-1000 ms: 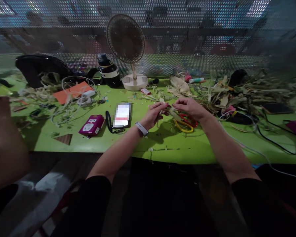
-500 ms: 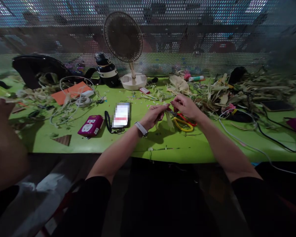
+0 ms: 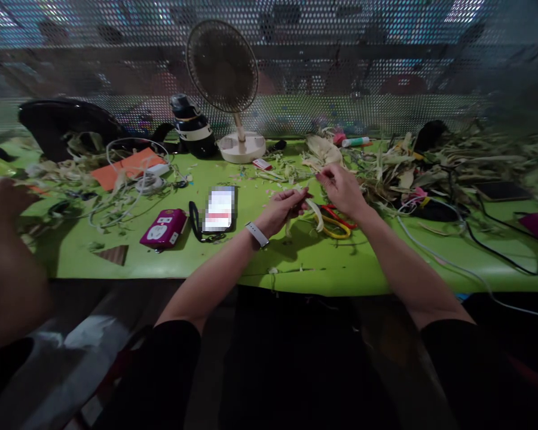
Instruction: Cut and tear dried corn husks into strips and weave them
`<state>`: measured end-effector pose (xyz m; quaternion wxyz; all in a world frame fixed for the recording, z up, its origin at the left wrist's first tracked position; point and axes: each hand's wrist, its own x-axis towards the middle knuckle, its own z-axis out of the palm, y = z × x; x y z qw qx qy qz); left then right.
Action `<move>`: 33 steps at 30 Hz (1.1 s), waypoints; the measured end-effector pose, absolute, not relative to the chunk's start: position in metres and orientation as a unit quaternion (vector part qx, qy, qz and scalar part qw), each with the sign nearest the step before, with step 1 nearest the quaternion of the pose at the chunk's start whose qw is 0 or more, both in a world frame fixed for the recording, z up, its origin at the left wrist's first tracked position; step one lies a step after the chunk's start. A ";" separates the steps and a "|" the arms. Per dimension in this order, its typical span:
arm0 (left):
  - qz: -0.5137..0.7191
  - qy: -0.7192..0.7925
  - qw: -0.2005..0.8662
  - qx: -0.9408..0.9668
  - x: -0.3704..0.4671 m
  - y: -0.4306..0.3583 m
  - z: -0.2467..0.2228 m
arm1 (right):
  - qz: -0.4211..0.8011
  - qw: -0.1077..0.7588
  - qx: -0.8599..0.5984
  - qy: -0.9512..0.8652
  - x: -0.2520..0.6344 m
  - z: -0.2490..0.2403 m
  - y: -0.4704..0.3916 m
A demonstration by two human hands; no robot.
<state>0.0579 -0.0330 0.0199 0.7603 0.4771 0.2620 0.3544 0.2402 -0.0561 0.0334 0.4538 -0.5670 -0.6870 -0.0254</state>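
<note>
In the head view, my left hand is closed on a pale strip of dried husk, whose end hangs out past the fingers. To its right, my right hand is raised a little over the table, fingers pinched; whatever sits in the pinch is too small to make out. Scissors with yellow and red handles lie on the table just below the hands, their blades hidden by the strip and the left hand. Behind the right hand lies a broad dried husk.
A fan and a dark bottle stand at the back. Left of me are a phone, a purple box and another person's arm. Heaped husks and cables cover the right side. A perforated screen rises behind.
My right hand has drawn slightly up and right, away from the left. The husk strip in my left hand has swung outward over the scissors.
</note>
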 end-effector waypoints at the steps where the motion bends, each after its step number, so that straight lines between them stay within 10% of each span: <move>1: 0.366 0.265 0.766 0.457 0.058 -0.032 0.020 | -0.049 0.468 -0.562 -0.681 0.241 0.035 -0.056; 13: 0.479 0.273 0.711 0.437 0.059 -0.029 0.015 | 0.197 0.353 -0.574 -0.712 0.230 0.048 -0.070; 33: 0.521 0.258 0.726 0.368 0.060 -0.026 0.019 | -0.024 0.419 -0.550 -0.722 0.240 0.049 -0.067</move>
